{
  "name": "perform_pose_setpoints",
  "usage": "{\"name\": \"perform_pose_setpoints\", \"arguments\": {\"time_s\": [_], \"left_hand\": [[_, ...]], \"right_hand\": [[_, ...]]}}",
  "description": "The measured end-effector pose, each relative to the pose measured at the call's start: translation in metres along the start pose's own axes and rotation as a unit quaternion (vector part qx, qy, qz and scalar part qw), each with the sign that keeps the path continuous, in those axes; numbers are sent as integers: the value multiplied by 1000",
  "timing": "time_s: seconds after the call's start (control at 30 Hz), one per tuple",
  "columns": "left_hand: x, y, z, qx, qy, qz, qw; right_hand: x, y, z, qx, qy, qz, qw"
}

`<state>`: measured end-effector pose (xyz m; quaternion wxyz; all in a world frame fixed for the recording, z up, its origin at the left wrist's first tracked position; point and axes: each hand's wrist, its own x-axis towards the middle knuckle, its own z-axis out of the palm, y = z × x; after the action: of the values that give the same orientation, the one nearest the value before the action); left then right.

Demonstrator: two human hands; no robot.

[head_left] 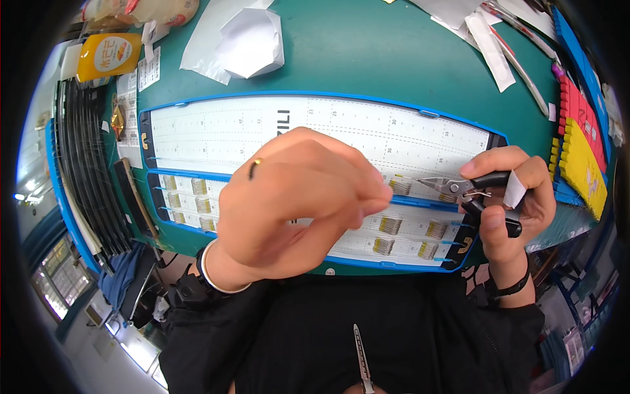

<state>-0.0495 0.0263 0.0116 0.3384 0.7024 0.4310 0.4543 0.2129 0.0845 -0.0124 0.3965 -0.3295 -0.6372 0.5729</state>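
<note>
My left hand (295,203) hangs over the middle of a long blue-edged case (315,262), its fingers pinched together. What sits between those fingertips, if anything, is too small to make out. On the right, my right hand (525,190) grips small cutting pliers (453,187) by their black handles, with the slim jaws pointing toward the left hand. The case lies open, showing a white inside with printed scale marks. Along its near half are rows of small bundles of thin yellowish-grey pieces (390,226). My left hand covers the middle bundles.
Beyond the case, a folded white paper box (252,43) rests on the green tabletop (354,52). A bottle with yellow contents (108,58) stands at the far left, above black strips (92,177). Paper scraps (492,52) and yellow blocks (581,167) are at right.
</note>
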Motion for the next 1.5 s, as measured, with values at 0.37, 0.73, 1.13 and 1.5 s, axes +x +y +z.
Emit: {"name": "perform_pose_setpoints", "arguments": {"time_s": [0.37,0.73,1.13,1.5], "left_hand": [[4,-9,-3,263,-47,-27,963],[-35,14,17,397,-252,-125,873],[-36,8,20,420,-243,-114,867],[-33,10,21,416,-238,-113,870]], "right_hand": [[8,6,-4,-73,-46,-75,993],[11,-2,-5,-164,-115,-81,976],[8,-11,0,-220,-124,-62,966],[10,-10,0,-216,-149,-90,961]]}}
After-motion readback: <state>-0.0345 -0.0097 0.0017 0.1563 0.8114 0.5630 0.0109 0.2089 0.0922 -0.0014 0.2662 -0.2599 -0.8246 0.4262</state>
